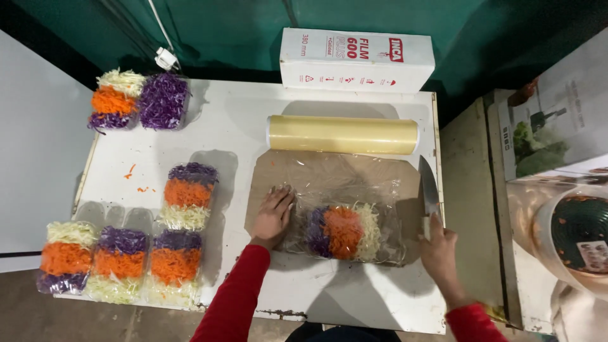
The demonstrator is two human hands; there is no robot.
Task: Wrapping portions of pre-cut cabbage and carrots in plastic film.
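My left hand (273,212) lies flat on a sheet of clear cling film (335,174) pulled from a yellowish roll (342,134). Just to its right, a clear tray of shredded purple cabbage, carrot and white cabbage (345,232) sits under the film on a brown board (266,172). My right hand (438,248) grips the handle of a knife (429,187), whose blade points away from me along the film's right edge.
Several filled trays of shredded vegetables (119,263) sit at the white table's front left, one more (188,195) mid-left, others (140,100) at the back left. A white film box (356,60) stands behind the roll. Cardboard boxes (557,126) are at right.
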